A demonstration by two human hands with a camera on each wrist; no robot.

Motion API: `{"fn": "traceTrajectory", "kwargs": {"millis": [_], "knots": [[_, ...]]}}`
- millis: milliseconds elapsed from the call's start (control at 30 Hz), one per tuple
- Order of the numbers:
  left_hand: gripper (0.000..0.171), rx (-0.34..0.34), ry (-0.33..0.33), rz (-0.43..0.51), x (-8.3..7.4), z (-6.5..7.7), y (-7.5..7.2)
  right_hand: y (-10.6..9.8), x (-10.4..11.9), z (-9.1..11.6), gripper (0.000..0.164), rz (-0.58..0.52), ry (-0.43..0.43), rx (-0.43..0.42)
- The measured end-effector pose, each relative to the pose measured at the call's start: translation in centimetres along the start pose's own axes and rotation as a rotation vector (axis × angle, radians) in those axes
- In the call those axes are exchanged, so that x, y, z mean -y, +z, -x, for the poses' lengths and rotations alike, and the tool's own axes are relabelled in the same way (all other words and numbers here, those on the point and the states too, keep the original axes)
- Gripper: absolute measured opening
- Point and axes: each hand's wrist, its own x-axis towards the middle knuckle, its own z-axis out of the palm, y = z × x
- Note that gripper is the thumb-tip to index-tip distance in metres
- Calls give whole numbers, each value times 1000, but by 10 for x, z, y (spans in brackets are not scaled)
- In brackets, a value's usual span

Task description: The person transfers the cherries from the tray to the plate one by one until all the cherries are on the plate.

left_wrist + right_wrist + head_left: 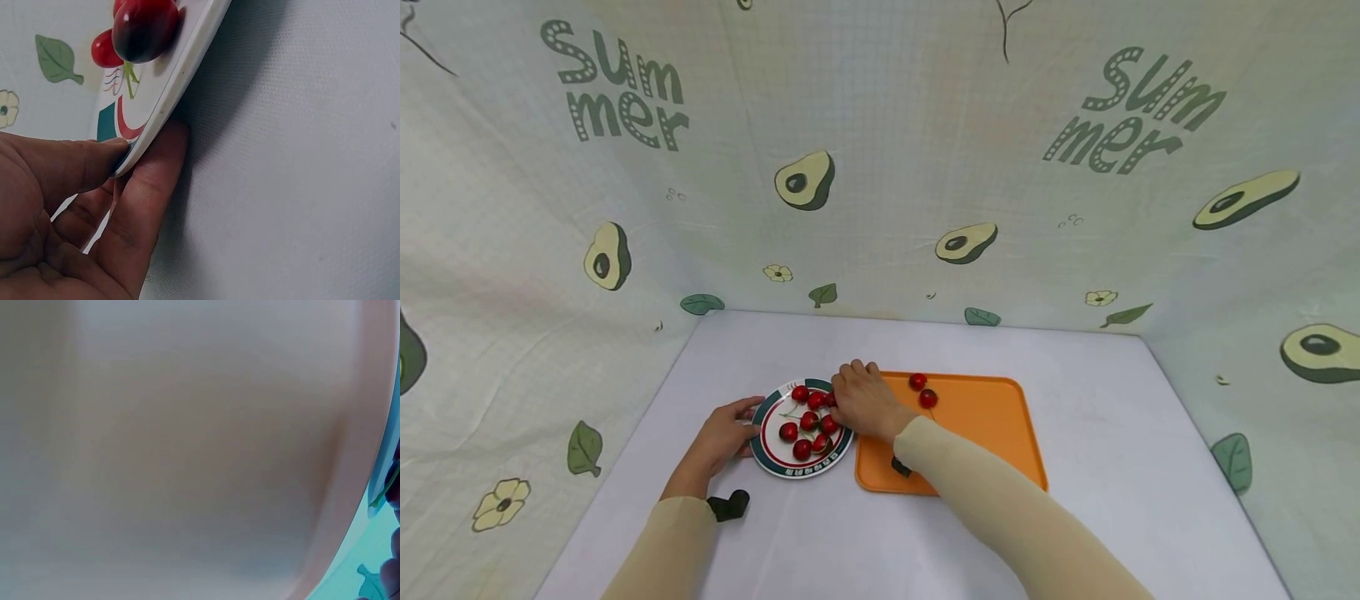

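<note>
A white plate (773, 462) with a dark green and red rim carries several red cherries (808, 421), some with green stems. My left hand (724, 433) pinches its left rim; in the left wrist view the thumb (94, 159) lies on top with fingers underneath. At the plate's right rim is my right hand (867, 402), back of the hand up, beside a partly hidden cherry (831, 400). In the right wrist view, fingers (392, 575) show at the edge, close to a dark cherry (392, 487). Whether they hold it is hidden.
An orange tray (985, 433) lies right of the plate, partly under my right forearm. Two cherries (928, 398) sit at its upper left. Dark wrist pieces (730, 505) show by both sleeves. A printed cloth (880, 167) hangs behind the white table (1097, 467).
</note>
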Motion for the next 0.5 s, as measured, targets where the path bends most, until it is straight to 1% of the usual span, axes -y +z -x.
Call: {"fn": "traceTrajectory", "kwargs": {"millis": [200,500], "knots": [[61,8,10,17,-1,2,0,1,2,-2,39,1,-21,25],[62,5,9,18,-3,5,-1,5,2,-3,43,-5,-7,32]]}}
